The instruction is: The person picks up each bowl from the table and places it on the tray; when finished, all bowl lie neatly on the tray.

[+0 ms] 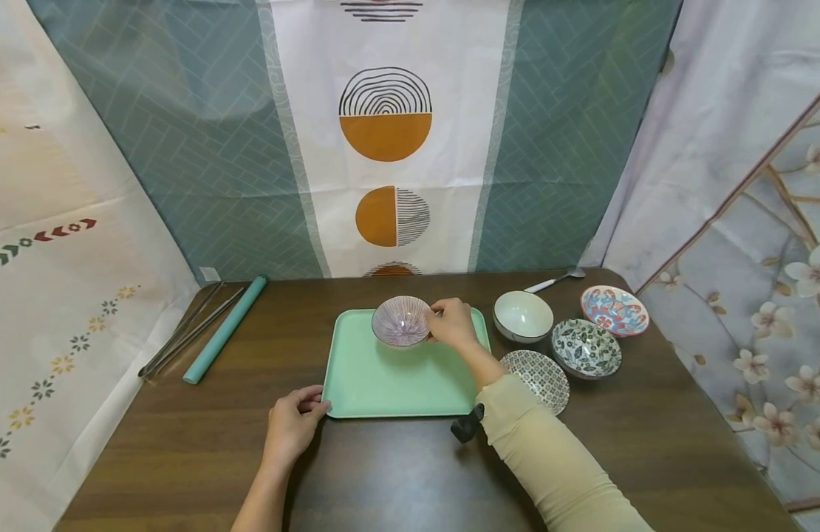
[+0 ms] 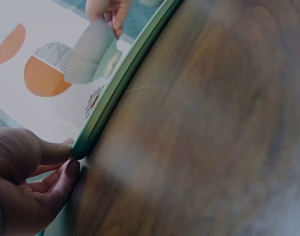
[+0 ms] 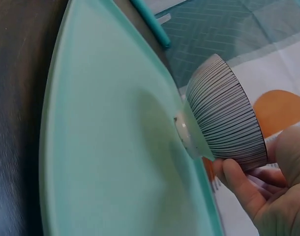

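Observation:
A striped bowl (image 1: 400, 322) with fine dark lines is held by my right hand (image 1: 452, 323), thumb and fingers pinching its right rim. In the right wrist view the bowl (image 3: 226, 115) hangs above the green tray (image 3: 101, 123), its foot apart from the surface and a shadow below. My left hand (image 1: 295, 421) pinches the near left corner of the tray (image 1: 397, 391); in the left wrist view the thumb and fingers of that hand (image 2: 32, 177) meet at the tray's rim (image 2: 115, 88).
Right of the tray stand a white bowl (image 1: 523, 316), a leaf-patterned bowl (image 1: 586, 349), a patterned plate (image 1: 539, 377) and a red-and-blue dish (image 1: 615, 310). Behind them lies a white-handled utensil (image 1: 549, 283). A teal roll (image 1: 224, 329) and metal tongs (image 1: 184, 336) lie at left.

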Action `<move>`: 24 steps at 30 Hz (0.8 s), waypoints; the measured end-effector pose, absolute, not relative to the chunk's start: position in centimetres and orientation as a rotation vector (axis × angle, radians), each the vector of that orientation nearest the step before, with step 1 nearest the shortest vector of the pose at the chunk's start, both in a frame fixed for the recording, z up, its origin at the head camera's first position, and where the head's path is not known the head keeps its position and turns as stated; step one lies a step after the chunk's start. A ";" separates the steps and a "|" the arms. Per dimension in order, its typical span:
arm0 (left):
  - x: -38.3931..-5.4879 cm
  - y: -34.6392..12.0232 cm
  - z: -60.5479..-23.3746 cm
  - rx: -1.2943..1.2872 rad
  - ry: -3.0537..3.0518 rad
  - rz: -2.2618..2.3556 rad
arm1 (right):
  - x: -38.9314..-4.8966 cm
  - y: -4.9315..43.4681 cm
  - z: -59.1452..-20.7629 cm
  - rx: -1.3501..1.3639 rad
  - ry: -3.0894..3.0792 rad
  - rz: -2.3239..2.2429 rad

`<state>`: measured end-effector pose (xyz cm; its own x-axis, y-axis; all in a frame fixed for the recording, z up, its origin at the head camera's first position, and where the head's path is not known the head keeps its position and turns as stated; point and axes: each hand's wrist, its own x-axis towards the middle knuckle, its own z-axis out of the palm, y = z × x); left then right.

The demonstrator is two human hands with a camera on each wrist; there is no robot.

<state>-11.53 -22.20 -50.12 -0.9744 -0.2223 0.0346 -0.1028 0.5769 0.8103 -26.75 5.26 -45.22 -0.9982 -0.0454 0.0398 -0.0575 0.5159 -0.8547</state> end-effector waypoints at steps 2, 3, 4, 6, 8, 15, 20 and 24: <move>-11.5 -22.2 -50.1 0.282 -2.671 -1.359 | -27.0 4.7 -45.6 0.093 -2.725 1.547; -11.5 -22.3 -50.1 0.283 -2.671 -1.359 | -27.1 4.4 -45.8 0.097 -2.722 1.555; -11.5 -22.3 -50.1 0.281 -2.671 -1.358 | -27.3 4.1 -46.0 0.097 -2.722 1.561; -11.5 -22.3 -50.1 0.276 -2.671 -1.354 | -27.6 3.6 -46.3 0.093 -2.719 1.578; -11.6 -22.3 -50.1 0.272 -2.669 -1.353 | -27.8 3.0 -46.5 0.070 -2.721 1.602; -11.5 -22.2 -50.1 0.292 -2.667 -1.363 | -28.3 1.2 -46.8 0.055 -2.758 1.659; -11.6 -22.1 -50.1 0.283 -2.660 -1.354 | -28.7 0.1 -47.1 0.056 -2.712 1.855; -11.6 -22.1 -50.1 0.283 -2.659 -1.348 | -28.8 -0.5 -47.3 0.000 -2.577 2.252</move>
